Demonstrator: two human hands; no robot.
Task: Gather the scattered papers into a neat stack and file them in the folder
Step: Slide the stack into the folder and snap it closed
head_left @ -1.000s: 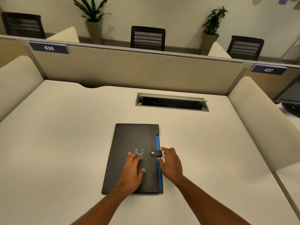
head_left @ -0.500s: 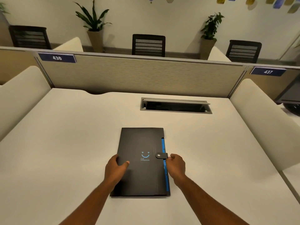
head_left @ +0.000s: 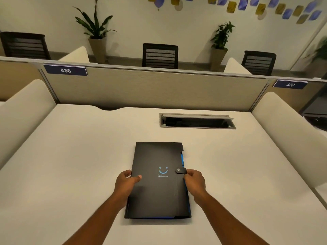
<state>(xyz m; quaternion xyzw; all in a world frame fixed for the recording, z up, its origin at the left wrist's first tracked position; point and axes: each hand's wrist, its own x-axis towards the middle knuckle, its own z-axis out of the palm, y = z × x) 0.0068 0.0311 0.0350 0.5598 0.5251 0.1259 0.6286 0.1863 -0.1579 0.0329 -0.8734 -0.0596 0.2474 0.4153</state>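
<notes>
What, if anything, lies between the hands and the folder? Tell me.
Nothing visible does. The left hand grips the black folder's left edge, thumb on the cover; the right hand touches its right edge beside the snap strap, which is fastened.

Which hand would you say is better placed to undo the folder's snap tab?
The right hand: its fingers touch the snap tab on the folder. The left hand grips the opposite edge.
</notes>
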